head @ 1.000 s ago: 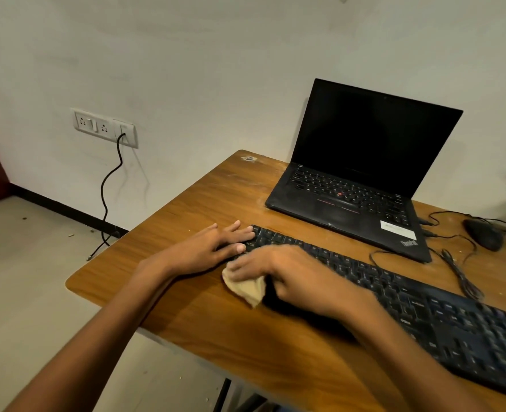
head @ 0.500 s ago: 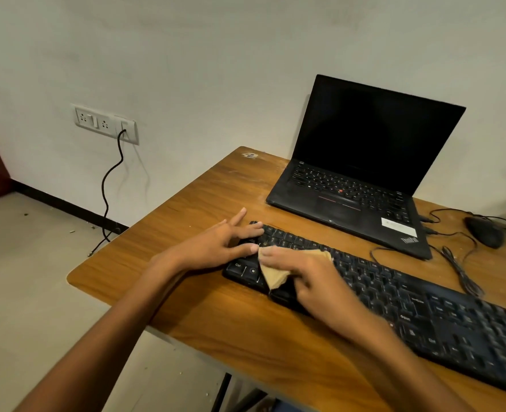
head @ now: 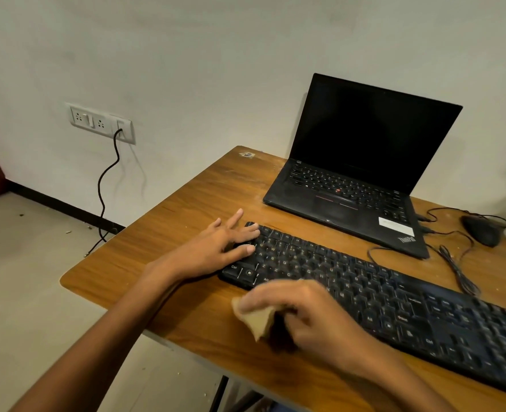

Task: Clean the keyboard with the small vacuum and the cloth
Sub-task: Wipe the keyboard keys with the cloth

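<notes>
A long black keyboard (head: pixel 373 295) lies diagonally across the wooden table (head: pixel 168 233). My left hand (head: pixel 216 251) rests flat on the keyboard's left end, fingers spread over the corner keys. My right hand (head: pixel 302 316) is blurred with motion at the keyboard's near edge and grips a small tan cloth (head: pixel 257 319), which hangs over the table just in front of the keys. No small vacuum is in view.
An open black laptop (head: pixel 358 179) with a dark screen stands behind the keyboard. A black mouse (head: pixel 480 230) and loose cables (head: pixel 453 263) lie at the right. A wall socket (head: pixel 100 121) with a black cord is on the left wall.
My right hand has swept the cloth back off the keys toward the near edge of the keyboard. My left hand stays on the keyboard's left end.
</notes>
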Demonstrator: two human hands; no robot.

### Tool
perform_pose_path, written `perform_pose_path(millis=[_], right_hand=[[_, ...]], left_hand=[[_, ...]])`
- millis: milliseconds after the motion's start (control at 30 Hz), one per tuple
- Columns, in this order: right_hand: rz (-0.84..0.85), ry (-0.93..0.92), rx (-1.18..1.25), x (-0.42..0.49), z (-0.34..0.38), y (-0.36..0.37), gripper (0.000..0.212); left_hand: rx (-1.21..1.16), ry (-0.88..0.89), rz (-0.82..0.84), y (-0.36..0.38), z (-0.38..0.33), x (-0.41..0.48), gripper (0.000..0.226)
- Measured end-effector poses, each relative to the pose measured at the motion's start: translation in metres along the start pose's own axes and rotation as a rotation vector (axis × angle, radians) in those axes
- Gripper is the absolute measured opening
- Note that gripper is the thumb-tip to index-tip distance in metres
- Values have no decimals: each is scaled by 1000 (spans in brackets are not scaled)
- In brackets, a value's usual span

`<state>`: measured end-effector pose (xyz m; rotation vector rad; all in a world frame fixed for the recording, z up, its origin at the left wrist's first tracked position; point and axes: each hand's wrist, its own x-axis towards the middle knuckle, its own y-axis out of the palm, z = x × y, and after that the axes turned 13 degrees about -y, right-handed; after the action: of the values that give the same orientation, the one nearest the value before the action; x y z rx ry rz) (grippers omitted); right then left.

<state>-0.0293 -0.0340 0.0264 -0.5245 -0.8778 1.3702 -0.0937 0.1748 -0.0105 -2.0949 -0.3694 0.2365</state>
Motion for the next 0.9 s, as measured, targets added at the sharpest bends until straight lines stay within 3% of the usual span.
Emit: perform_pose_path(millis=[33,100,200,333,500,633,767,900], right_hand=[[1,-18,48,0,1,-1,63],[-163,5,51,3,-10,-12,64],[-296,66,-168,12,-30,-26,60],[-169,85,-275,6,-23,-13,54],[-75,23,6,-7,-11,-29,68],[-183,50,-272,14,-31,-44,65],[38,26,-387,7,-32,-38,62],[56,208,-419,-21,-34,-72,48]], left_hand=[[0,3,0,0,0,0,49],[11,2,-2,0,-2,-2,49],[7,-6,-6,0,-3,-3,49],[39,2,-27,1,-2,-2,48],[155,26,-122,2,-6,-5,47],[154,58,-99,8,-14,-6,49],[187,42,-95,9,-14,-7,53],[161,44,-94,10,-13,-8,59]])
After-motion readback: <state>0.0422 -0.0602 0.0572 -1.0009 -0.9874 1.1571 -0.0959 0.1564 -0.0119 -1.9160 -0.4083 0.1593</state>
